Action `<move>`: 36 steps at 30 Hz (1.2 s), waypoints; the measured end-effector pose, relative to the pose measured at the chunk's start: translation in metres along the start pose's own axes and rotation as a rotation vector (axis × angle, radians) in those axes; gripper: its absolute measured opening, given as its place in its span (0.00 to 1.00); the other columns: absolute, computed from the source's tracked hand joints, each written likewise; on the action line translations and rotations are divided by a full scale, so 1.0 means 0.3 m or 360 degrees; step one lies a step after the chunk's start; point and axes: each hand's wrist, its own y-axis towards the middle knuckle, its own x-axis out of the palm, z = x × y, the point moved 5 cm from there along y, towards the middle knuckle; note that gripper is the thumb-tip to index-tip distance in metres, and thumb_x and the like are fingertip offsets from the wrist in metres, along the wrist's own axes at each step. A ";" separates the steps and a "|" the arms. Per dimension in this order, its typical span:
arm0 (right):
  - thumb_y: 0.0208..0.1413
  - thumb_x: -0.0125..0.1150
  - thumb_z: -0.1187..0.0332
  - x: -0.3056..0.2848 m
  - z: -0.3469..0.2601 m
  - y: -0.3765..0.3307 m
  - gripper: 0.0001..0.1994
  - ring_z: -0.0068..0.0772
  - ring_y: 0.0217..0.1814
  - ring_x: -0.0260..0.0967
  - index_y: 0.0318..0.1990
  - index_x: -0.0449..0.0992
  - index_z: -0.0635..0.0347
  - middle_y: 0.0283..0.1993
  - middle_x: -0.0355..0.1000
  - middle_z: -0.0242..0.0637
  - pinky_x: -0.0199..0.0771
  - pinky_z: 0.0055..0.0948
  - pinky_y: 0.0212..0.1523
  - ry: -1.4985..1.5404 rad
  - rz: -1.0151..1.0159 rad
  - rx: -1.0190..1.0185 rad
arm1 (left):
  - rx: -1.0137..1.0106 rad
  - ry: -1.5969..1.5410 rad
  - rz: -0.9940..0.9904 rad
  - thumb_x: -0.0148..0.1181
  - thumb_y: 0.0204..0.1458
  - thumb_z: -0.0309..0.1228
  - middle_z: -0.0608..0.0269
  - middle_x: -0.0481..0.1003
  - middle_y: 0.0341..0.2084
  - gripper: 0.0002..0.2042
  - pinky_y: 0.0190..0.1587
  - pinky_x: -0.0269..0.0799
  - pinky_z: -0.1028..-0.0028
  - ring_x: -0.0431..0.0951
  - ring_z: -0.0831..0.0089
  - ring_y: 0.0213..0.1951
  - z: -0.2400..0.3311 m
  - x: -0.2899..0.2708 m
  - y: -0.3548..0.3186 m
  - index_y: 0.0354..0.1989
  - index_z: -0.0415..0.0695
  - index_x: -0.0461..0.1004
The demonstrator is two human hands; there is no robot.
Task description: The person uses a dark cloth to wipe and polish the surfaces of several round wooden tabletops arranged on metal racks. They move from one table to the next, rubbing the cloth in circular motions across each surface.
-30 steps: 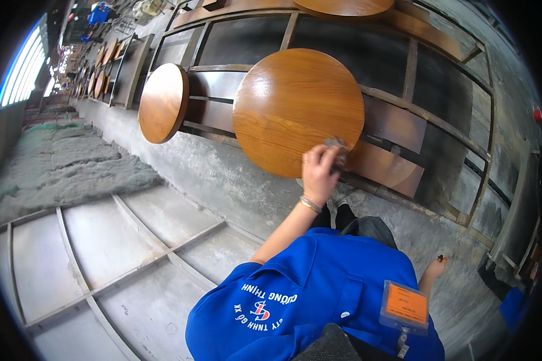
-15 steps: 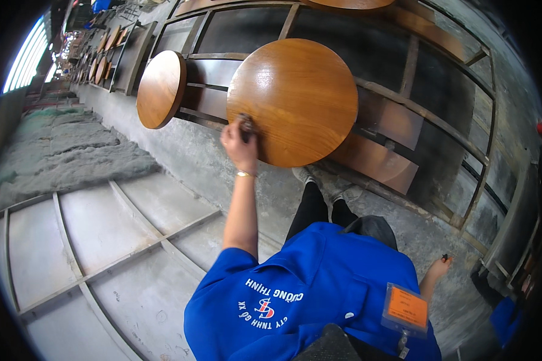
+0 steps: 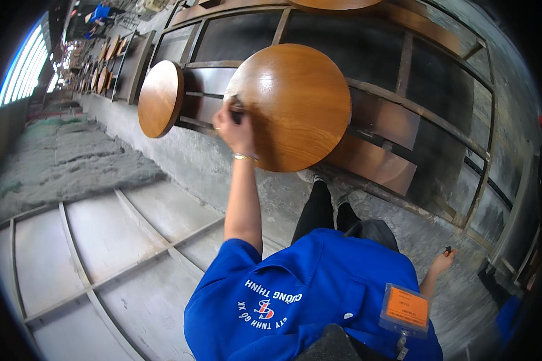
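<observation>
A round, glossy wooden tabletop (image 3: 298, 105) lies in front of me on a dark frame. My left hand (image 3: 233, 131) is closed around a dark crumpled wad (image 3: 237, 109) and rests it at the tabletop's left rim. Most of the wad is hidden by my fingers, and slight blur softens it. Low at the right side, away from the tabletop, my right hand (image 3: 443, 263) grips a small black-and-orange object (image 3: 448, 249) whose kind I cannot make out.
A smaller round wooden top (image 3: 161, 99) stands just left, and another round top (image 3: 337, 3) shows at the far edge. A metal frame (image 3: 403, 99) holds brown boards beneath. Pale framed panels (image 3: 132, 265) lie at lower left, beside fluffy grey material (image 3: 72, 162).
My left hand has moved the dark wad away from me along the tabletop's left rim. My right hand stays low at my side, shifted only slightly.
</observation>
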 end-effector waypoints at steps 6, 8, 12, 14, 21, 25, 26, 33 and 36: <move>0.77 0.48 0.68 -0.049 0.091 -0.047 0.25 0.57 0.69 0.71 0.79 0.62 0.54 0.75 0.66 0.53 0.77 0.50 0.62 -0.0040 -0.0023 0.0196 | -0.0259 0.0424 -0.0219 0.75 0.45 0.25 0.52 0.74 0.54 0.26 0.64 0.71 0.54 0.73 0.49 0.57 0.025 0.180 0.051 0.57 0.54 0.79; 0.77 0.48 0.68 -0.040 0.127 -0.090 0.25 0.58 0.69 0.71 0.79 0.62 0.55 0.74 0.67 0.54 0.78 0.51 0.61 -0.0083 -0.0048 0.0261 | -0.0107 0.0063 -0.0324 0.73 0.46 0.24 0.54 0.76 0.54 0.26 0.65 0.69 0.52 0.73 0.50 0.59 0.237 0.253 -0.063 0.57 0.54 0.79; 0.76 0.47 0.69 0.004 0.190 -0.147 0.26 0.59 0.68 0.72 0.79 0.62 0.56 0.72 0.69 0.55 0.78 0.50 0.61 -0.0059 -0.0103 0.0377 | 0.0451 -0.0370 -0.0647 0.68 0.41 0.20 0.56 0.79 0.48 0.27 0.61 0.70 0.55 0.75 0.51 0.56 0.739 0.281 -0.341 0.55 0.51 0.80; 0.75 0.47 0.69 0.020 0.207 -0.145 0.26 0.59 0.67 0.73 0.79 0.62 0.56 0.71 0.70 0.56 0.78 0.50 0.61 0.0019 -0.0077 0.0400 | 0.0338 -0.0778 -0.0906 0.69 0.40 0.19 0.54 0.76 0.52 0.28 0.60 0.72 0.56 0.74 0.49 0.56 0.853 0.276 -0.422 0.55 0.50 0.80; 0.75 0.48 0.70 -0.009 0.201 -0.104 0.27 0.59 0.68 0.73 0.79 0.61 0.58 0.71 0.70 0.57 0.77 0.50 0.61 0.0046 -0.0041 0.0306 | 0.0121 -0.0042 0.0068 0.70 0.47 0.21 0.59 0.80 0.41 0.23 0.56 0.74 0.55 0.77 0.55 0.50 0.142 0.228 0.151 0.55 0.50 0.80; 0.74 0.48 0.71 -0.066 0.210 -0.143 0.27 0.58 0.67 0.74 0.79 0.61 0.58 0.71 0.70 0.57 0.77 0.50 0.61 0.0050 0.0114 0.0263 | -0.0420 0.0328 0.0023 0.72 0.46 0.29 0.53 0.76 0.52 0.24 0.61 0.72 0.52 0.76 0.48 0.55 -0.200 0.228 0.317 0.56 0.54 0.80; 0.74 0.48 0.71 -0.074 0.220 -0.160 0.27 0.58 0.67 0.73 0.79 0.61 0.58 0.71 0.70 0.57 0.77 0.50 0.62 0.0048 0.0114 0.0299 | -0.0502 0.0382 -0.0076 0.73 0.46 0.30 0.54 0.76 0.52 0.24 0.61 0.72 0.52 0.75 0.48 0.55 -0.203 0.253 0.312 0.55 0.54 0.80; 0.75 0.47 0.72 -0.032 0.212 -0.300 0.27 0.57 0.68 0.74 0.79 0.61 0.57 0.72 0.69 0.57 0.79 0.51 0.61 -0.0057 -0.0096 0.0593 | 0.0443 -0.0232 -0.0432 0.67 0.42 0.19 0.57 0.79 0.49 0.26 0.64 0.65 0.53 0.74 0.54 0.58 0.529 0.396 -0.090 0.54 0.51 0.79; 0.75 0.48 0.71 -0.009 0.136 -0.317 0.27 0.56 0.69 0.73 0.79 0.60 0.58 0.73 0.69 0.55 0.79 0.50 0.62 -0.0037 -0.0055 0.0516 | 0.0575 -0.0643 -0.0822 0.66 0.40 0.18 0.55 0.77 0.51 0.27 0.62 0.69 0.52 0.75 0.50 0.56 0.802 0.340 -0.313 0.54 0.50 0.81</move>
